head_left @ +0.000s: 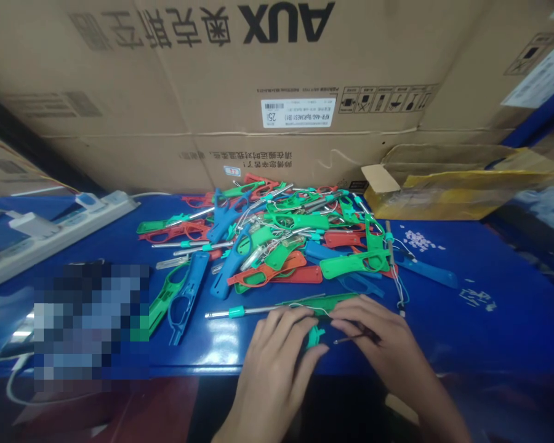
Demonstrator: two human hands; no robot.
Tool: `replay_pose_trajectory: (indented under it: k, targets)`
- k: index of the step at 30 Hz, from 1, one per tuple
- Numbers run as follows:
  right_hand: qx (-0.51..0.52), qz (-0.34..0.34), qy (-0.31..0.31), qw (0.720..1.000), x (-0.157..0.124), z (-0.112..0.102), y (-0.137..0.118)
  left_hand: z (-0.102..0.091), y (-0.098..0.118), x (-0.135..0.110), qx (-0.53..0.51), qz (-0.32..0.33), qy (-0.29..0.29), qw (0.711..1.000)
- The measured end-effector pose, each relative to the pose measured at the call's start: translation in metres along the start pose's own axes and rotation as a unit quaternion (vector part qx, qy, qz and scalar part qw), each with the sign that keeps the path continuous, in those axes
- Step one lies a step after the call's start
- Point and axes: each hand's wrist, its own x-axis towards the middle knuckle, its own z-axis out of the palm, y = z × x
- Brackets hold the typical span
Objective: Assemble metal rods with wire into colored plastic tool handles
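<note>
My left hand (279, 347) is closed, with a small teal plastic trigger piece (314, 336) between its index finger and thumb. Its fingertips reach the near edge of a green lighter half (337, 303) lying on the table. From that half a metal tube (219, 314) with a teal collar points left. My right hand (381, 332) is closed around a thin dark tool (355, 337) with a pointed tip; the tool's far end is hidden in the palm. Its index finger and thumb also touch a white wire (322, 311) at the half.
Behind my hands lies a heap of green, red and blue lighter parts (277, 237) with tubes and wires. Small white pieces (420, 240) lie right of it. A taped carton (452, 191), a power strip (69, 231) and a large cardboard sheet (166, 98) surround the blue table (212, 347).
</note>
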Motion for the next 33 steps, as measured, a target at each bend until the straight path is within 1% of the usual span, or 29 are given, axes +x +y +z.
replay_pose_trajectory:
  k: [5, 10, 15, 20, 25, 30, 33]
  targets:
    - [-0.018, -0.006, -0.019, 1.000, -0.0013, -0.0024, 0.0019, 0.0021, -0.0005, 0.0016, -0.015, -0.020, 0.006, 1.000]
    - [-0.029, -0.014, -0.024, 0.999, -0.0004, -0.0042, 0.0009, 0.0033, -0.0009, 0.0016, -0.014, -0.024, 0.009, 1.000]
    - [-0.019, 0.000, -0.002, 1.000, 0.0009, -0.0028, -0.0005, 0.0031, -0.0025, -0.0002, -0.020, -0.023, 0.005, 1.000]
    - [-0.006, 0.033, 0.014, 0.999, 0.0015, -0.0021, -0.0011, 0.0005, -0.0033, -0.0048, -0.029, 0.006, 0.002, 1.000]
    - [-0.005, 0.030, 0.027, 0.999, 0.0016, -0.0033, -0.0021, -0.0003, -0.0020, -0.0063, -0.031, 0.017, -0.004, 0.999]
    - [-0.006, 0.026, 0.037, 0.999, 0.0022, -0.0034, -0.0038, 0.0006, -0.0012, -0.0068, -0.040, 0.013, -0.002, 0.999]
    - [-0.009, 0.024, 0.044, 0.999, 0.0020, -0.0021, -0.0023, 0.0022, -0.0008, -0.0075, -0.043, 0.006, 0.017, 0.999]
